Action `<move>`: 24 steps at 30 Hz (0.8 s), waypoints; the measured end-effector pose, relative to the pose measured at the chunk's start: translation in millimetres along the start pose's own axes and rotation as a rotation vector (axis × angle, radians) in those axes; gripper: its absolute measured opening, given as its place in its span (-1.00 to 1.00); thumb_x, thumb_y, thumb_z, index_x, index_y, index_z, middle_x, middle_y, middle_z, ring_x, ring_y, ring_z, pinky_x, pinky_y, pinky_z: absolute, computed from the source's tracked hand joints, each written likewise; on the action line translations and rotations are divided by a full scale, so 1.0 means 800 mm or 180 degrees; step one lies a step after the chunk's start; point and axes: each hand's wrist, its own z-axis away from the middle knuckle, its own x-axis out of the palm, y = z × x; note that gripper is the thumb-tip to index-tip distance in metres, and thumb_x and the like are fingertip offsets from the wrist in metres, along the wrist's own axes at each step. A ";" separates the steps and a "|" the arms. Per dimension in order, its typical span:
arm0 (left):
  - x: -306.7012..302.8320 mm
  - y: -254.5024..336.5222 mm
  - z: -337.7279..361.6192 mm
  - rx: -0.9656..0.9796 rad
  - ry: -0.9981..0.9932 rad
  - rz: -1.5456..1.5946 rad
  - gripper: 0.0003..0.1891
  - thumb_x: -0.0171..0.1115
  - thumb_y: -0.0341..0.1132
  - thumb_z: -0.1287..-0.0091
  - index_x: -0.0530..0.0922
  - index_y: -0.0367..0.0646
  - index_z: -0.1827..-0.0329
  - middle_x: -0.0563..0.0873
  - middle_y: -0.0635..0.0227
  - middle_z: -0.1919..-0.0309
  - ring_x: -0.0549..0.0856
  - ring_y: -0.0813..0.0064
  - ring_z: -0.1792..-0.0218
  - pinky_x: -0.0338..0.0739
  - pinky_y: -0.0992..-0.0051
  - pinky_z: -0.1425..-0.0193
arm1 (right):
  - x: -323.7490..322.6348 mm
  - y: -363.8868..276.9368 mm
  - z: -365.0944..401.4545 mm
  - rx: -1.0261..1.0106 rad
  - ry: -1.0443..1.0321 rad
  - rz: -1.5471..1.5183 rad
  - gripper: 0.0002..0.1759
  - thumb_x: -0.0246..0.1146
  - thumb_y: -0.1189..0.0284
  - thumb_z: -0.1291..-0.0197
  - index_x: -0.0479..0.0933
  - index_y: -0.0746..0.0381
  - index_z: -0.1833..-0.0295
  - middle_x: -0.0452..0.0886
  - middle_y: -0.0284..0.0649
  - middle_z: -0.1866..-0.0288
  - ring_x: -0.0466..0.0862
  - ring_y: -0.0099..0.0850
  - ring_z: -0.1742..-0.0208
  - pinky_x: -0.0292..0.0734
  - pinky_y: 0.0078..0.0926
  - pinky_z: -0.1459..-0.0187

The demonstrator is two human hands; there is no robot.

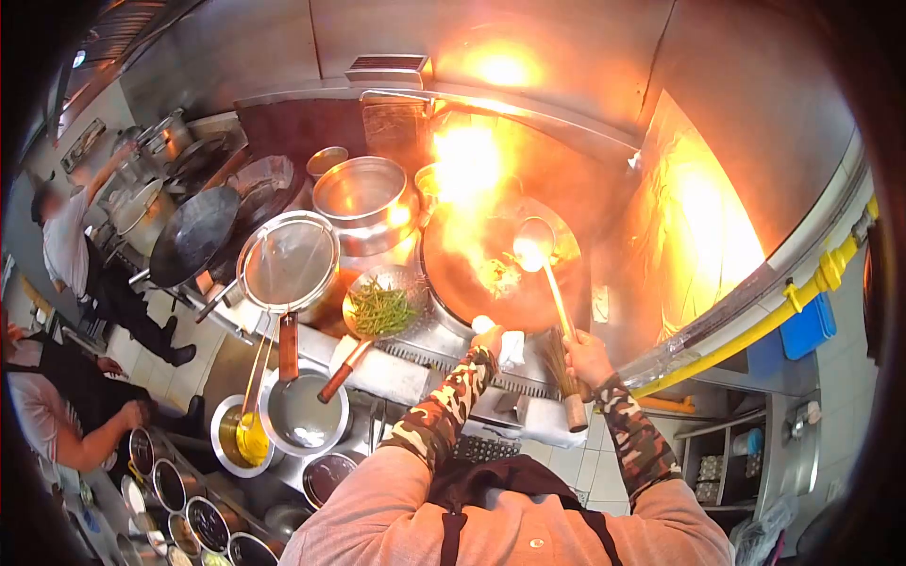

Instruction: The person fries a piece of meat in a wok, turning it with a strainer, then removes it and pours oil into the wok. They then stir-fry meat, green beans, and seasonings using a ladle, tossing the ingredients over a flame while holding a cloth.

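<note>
Flames (467,160) rise from the far left side of a large wok (453,292), with some food (497,276) in its bottom. My left hand (487,341) is closed on a white cloth (511,350) at the wok's near rim; whether it also grips the rim is hidden. My right hand (590,358) is wrapped round the light handle of a ladle (557,297). The ladle's bowl is inside the wok, at its right side, bright with firelight. A bamboo brush (559,363) with a wooden handle is just left of my right hand.
Left of the wok are a perforated strainer (379,311) with green vegetables, a fine-mesh strainer (289,259) and a metal pot (360,193). A bowl (243,443) holds yellow liquid and a ladle. A yellow pipe (755,330) runs at right. Two people (66,401) (80,255) stand at left.
</note>
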 end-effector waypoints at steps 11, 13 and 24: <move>-0.003 0.052 0.028 -0.0441 -0.0331 -0.1090 -0.44 0.24 0.04 -0.04 0.56 -0.36 0.15 0.66 0.06 0.20 0.66 0.26 0.27 0.50 0.36 0.18 | 0.026 0.001 -0.066 -0.0088 -0.0123 0.0695 -0.88 0.08 0.36 -0.26 0.40 0.18 0.28 0.37 -0.40 0.65 0.32 -0.63 0.76 0.27 -0.64 0.74; -0.017 0.065 0.053 -0.0423 -0.0546 -0.1120 -0.34 0.23 0.11 -0.07 0.52 -0.43 0.07 0.64 0.04 0.21 0.64 0.27 0.24 0.49 0.39 0.15 | 0.014 -0.014 -0.038 -0.0344 -0.0195 0.0858 -0.87 0.07 0.36 -0.26 0.41 0.19 0.26 0.34 -0.42 0.65 0.30 -0.64 0.75 0.26 -0.63 0.75; -0.043 0.088 0.279 0.0744 -0.1923 -0.0651 -0.66 0.02 -0.12 -0.33 0.55 -0.28 0.25 0.60 0.26 0.50 0.58 0.44 0.52 0.46 0.53 0.44 | -0.014 0.028 -0.050 0.0743 -0.0674 -0.0802 -0.84 0.08 0.33 -0.27 0.44 0.19 0.17 0.36 -0.39 0.63 0.38 -0.60 0.66 0.33 -0.64 0.69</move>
